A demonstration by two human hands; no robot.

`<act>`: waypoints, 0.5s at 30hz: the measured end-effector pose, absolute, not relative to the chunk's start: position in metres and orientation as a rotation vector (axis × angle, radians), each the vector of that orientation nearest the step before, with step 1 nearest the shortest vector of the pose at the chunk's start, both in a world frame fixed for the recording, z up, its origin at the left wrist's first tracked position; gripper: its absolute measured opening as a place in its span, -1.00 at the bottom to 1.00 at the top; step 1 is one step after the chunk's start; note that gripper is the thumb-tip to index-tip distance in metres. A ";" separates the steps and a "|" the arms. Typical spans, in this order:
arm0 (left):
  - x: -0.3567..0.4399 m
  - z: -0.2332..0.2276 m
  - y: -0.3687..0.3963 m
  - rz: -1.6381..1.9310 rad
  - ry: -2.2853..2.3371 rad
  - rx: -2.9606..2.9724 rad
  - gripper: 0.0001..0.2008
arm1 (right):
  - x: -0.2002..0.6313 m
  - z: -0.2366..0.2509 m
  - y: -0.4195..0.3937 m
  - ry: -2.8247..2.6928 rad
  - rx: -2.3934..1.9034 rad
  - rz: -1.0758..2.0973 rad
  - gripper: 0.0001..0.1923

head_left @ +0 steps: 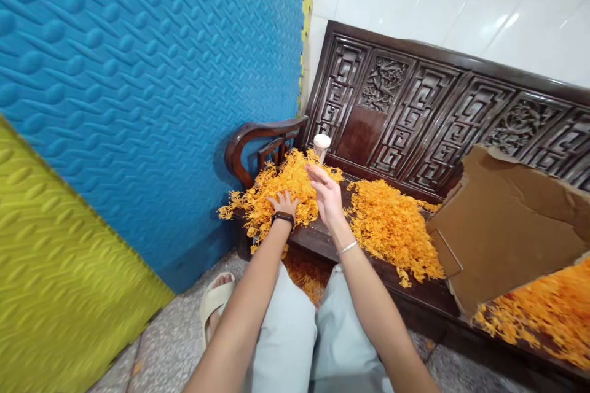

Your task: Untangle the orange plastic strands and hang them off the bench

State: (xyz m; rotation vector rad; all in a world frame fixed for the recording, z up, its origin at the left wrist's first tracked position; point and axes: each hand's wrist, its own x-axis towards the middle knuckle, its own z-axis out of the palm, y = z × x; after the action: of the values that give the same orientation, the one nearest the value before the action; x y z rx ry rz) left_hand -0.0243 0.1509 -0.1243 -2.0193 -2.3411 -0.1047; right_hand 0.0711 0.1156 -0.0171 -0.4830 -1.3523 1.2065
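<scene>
Now left hand (284,202) flat on orange shreds (271,193); right hand (326,193) fingers open near white-lidded jar (321,147), contents unclear.

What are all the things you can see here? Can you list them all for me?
orange shred piles: three, orange; two on the bench seat by the hands, one at far right under the cardboard
small jar: one, clear with white lid; on the seat behind the left pile
wooden bench: one, dark brown, carved back
cardboard sheet: one, brown; tilted over the right of the seat
foam mats: two, blue and yellow-green; upright at left
sandal: one, beige; on the floor
left hand: black wristband; resting on the left pile
right hand: thin bracelet; open above the same pile, holding nothing I can make out
</scene>
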 end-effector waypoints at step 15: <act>-0.021 -0.132 0.162 -0.081 -2.419 -2.101 -0.60 | 0.090 -0.003 0.093 -1.375 -0.373 1.122 -0.69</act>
State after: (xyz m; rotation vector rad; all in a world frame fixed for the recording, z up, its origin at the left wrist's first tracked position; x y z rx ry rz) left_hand -0.0211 0.1615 -0.1316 -2.1005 -2.4186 -0.0810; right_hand 0.0897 0.0930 -0.0034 -0.3728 -1.3749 1.1221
